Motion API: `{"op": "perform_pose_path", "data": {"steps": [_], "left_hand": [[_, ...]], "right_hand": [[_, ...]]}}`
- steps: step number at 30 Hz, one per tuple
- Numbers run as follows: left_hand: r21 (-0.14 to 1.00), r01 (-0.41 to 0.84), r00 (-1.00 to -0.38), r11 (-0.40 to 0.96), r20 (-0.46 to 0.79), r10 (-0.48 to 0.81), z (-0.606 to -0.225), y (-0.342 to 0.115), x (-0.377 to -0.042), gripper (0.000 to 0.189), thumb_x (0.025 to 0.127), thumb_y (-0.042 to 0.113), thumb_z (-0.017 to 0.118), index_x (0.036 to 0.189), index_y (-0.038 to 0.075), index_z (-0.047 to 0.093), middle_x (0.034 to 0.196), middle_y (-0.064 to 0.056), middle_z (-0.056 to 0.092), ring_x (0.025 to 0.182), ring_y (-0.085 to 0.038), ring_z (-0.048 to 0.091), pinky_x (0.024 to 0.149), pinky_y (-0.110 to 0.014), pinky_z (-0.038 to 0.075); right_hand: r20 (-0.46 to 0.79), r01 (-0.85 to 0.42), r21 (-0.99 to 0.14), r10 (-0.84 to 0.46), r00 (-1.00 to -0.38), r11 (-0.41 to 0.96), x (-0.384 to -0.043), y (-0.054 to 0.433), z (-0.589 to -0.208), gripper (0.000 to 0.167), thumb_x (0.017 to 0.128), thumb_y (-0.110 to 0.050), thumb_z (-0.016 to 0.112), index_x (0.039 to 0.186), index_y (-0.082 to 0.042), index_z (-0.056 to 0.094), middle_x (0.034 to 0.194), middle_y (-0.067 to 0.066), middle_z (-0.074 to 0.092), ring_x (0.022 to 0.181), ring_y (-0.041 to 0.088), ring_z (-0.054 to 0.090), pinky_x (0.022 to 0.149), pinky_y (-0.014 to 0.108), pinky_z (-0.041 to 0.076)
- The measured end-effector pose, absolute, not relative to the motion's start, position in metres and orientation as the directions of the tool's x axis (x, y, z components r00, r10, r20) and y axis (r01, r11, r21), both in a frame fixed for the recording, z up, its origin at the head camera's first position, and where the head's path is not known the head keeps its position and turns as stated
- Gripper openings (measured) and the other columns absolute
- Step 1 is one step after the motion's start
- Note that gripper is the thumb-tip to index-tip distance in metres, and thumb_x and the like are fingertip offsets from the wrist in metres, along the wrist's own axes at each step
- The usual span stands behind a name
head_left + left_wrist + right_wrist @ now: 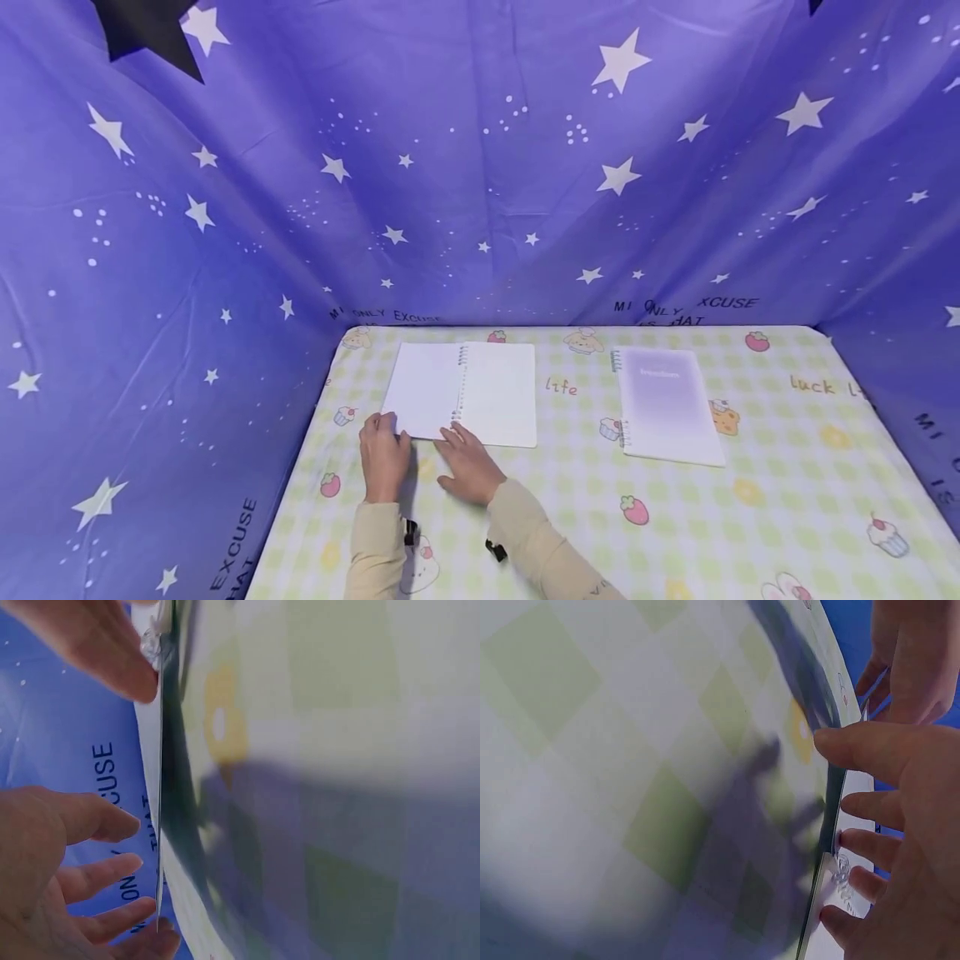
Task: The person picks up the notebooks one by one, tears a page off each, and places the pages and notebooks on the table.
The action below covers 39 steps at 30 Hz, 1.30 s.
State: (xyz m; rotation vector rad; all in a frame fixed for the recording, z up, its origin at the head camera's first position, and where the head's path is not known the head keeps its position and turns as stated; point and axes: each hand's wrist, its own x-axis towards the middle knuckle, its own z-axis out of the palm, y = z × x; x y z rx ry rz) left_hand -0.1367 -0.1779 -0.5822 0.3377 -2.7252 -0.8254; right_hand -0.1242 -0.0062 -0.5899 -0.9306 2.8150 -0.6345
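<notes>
A spiral-bound notebook (pixel 498 396) lies opened out, its white pages on the right and a pale lavender inner side on the left, joined by wire rings (pixel 844 877). My left hand (pixel 385 457) is at its lower left corner; in the left wrist view the relaxed fingers (pixel 112 874) reach over the thin edge, one fingertip just past it. With fingers spread, my right hand (pixel 471 465) rests its fingertips on the near edge beside the rings. Both palms stay off the paper.
A second spiral notebook (pixel 667 408), with a closed lavender cover, lies to the right. Both notebooks are on a green checked cloth (pixel 570 533) printed with strawberries and cupcakes. Purple curtains (pixel 480 167) with stars stand behind and at the sides of the table.
</notes>
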Motion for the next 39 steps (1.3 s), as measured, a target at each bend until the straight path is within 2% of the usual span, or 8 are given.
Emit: {"op": "perform_pose_path", "data": {"steps": [8, 11, 16, 21, 25, 30, 34, 39], "left_hand": [[0.538, -0.127, -0.954, 0.834, 0.165, -0.251, -0.587, -0.173, -0.139, 0.031, 0.083, 0.006, 0.07, 0.11, -0.01, 0.067, 0.123, -0.035, 0.058, 0.127, -0.051, 0.045, 0.112, -0.059, 0.034], [0.533, -0.112, -0.957, 0.839, 0.168, -0.235, -0.588, -0.169, -0.144, 0.03, 0.083, 0.005, 0.07, 0.109, -0.009, 0.067, 0.121, -0.033, 0.06, 0.125, -0.05, 0.049, 0.11, -0.058, 0.036], [0.57, -0.075, -0.958, 0.818, 0.185, -0.217, -0.595, -0.153, -0.148, 0.029, 0.082, 0.003, 0.071, 0.108, -0.008, 0.068, 0.118, -0.028, 0.063, 0.114, -0.047, 0.057, 0.101, -0.055, 0.046], [0.58, -0.038, -0.958, 0.814, 0.212, -0.195, -0.599, -0.135, -0.148, 0.031, 0.082, 0.003, 0.071, 0.111, -0.008, 0.066, 0.119, -0.026, 0.062, 0.114, -0.045, 0.057, 0.101, -0.052, 0.047], [0.566, 0.005, -0.965, 0.824, 0.22, -0.145, -0.599, -0.122, -0.148, 0.037, 0.084, 0.005, 0.072, 0.117, -0.008, 0.063, 0.121, -0.027, 0.061, 0.117, -0.045, 0.056, 0.103, -0.052, 0.045], [0.573, -0.008, -0.986, 0.819, 0.133, -0.103, -0.599, -0.113, -0.145, 0.047, 0.087, 0.01, 0.072, 0.128, -0.008, 0.057, 0.13, -0.029, 0.055, 0.127, -0.044, 0.049, 0.11, -0.052, 0.04], [0.573, -0.015, -0.995, 0.819, 0.07, -0.067, -0.597, -0.108, -0.142, 0.058, 0.088, 0.016, 0.072, 0.135, -0.01, 0.05, 0.14, -0.033, 0.046, 0.136, -0.047, 0.039, 0.114, -0.055, 0.033], [0.532, 0.003, -0.998, 0.847, 0.057, -0.033, -0.599, -0.104, -0.137, 0.061, 0.09, 0.02, 0.072, 0.14, -0.006, 0.048, 0.146, -0.035, 0.039, 0.141, -0.05, 0.031, 0.116, -0.058, 0.028]], "right_hand": [[0.016, -0.575, -0.349, -0.609, -0.793, 0.74, -0.119, -0.008, -0.59, 0.056, 0.091, -0.029, 0.068, 0.138, -0.002, 0.055, 0.149, 0.015, 0.048, 0.144, 0.033, 0.034, 0.121, 0.041, 0.027], [0.031, -0.584, -0.379, -0.62, -0.784, 0.718, -0.122, -0.004, -0.59, 0.054, 0.091, -0.025, 0.067, 0.137, -0.001, 0.055, 0.148, 0.017, 0.049, 0.143, 0.035, 0.035, 0.12, 0.042, 0.029], [0.05, -0.584, -0.45, -0.634, -0.771, 0.675, -0.128, 0.007, -0.587, 0.047, 0.092, -0.018, 0.066, 0.134, 0.0, 0.058, 0.143, 0.019, 0.052, 0.139, 0.034, 0.041, 0.118, 0.042, 0.034], [0.127, -0.563, -0.502, -0.587, -0.799, 0.657, -0.137, 0.022, -0.584, 0.033, 0.09, -0.011, 0.066, 0.121, 0.001, 0.065, 0.123, 0.015, 0.061, 0.115, 0.029, 0.057, 0.102, 0.04, 0.049], [0.186, -0.53, -0.504, -0.513, -0.838, 0.682, -0.151, 0.037, -0.58, 0.025, 0.087, -0.008, 0.068, 0.111, -0.002, 0.068, 0.109, 0.01, 0.063, 0.1, 0.025, 0.059, 0.091, 0.038, 0.053], [0.208, -0.515, -0.515, -0.483, -0.85, 0.685, -0.17, 0.057, -0.568, 0.026, 0.087, -0.006, 0.068, 0.112, 0.0, 0.067, 0.109, 0.012, 0.063, 0.101, 0.029, 0.06, 0.093, 0.043, 0.053], [0.228, -0.508, -0.483, -0.458, -0.859, 0.714, -0.184, 0.071, -0.558, 0.027, 0.087, -0.006, 0.069, 0.113, 0.0, 0.067, 0.11, 0.013, 0.063, 0.103, 0.03, 0.059, 0.094, 0.043, 0.052], [0.157, -0.436, -0.509, -0.418, -0.895, 0.742, -0.194, 0.085, -0.547, 0.034, 0.092, -0.013, 0.07, 0.122, 0.001, 0.063, 0.118, 0.014, 0.062, 0.114, 0.031, 0.057, 0.102, 0.045, 0.049]]}}
